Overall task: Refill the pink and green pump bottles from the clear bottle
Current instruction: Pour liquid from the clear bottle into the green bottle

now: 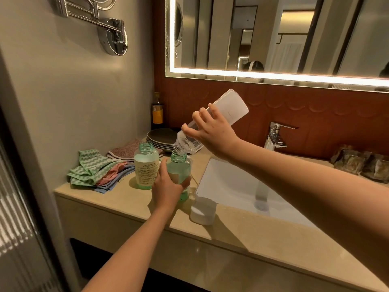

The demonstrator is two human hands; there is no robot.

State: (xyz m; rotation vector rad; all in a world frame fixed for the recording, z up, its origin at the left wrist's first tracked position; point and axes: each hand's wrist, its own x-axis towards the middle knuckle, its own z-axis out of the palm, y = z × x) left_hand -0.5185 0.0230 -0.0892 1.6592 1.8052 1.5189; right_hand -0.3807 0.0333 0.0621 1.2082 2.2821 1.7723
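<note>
Risk of spill: clear plastic bottle [229, 108] tipped neck-down in R hand [212, 131] grip, mouth just above open neck of translucent green bottle [178, 160], gripped upright by L hand [166, 186] on beige stone table [231, 234]. Could overshoot w/ too steep a tilt or offset btw necks, wetting table.

1 view, from a wide-angle camera on the person's head. It looks forward and down across the counter [130, 199] from its front edge, turned a little left toward the wall [63, 91]. Both forearms [130, 245] enter from below; the left hand [166, 187] on the green bottle [179, 170] and the right hand [212, 131] on the clear bottle [230, 107] sit near, mid-frame. The sink [231, 186] lies right of centre, the mirror [273, 39] top right.
</note>
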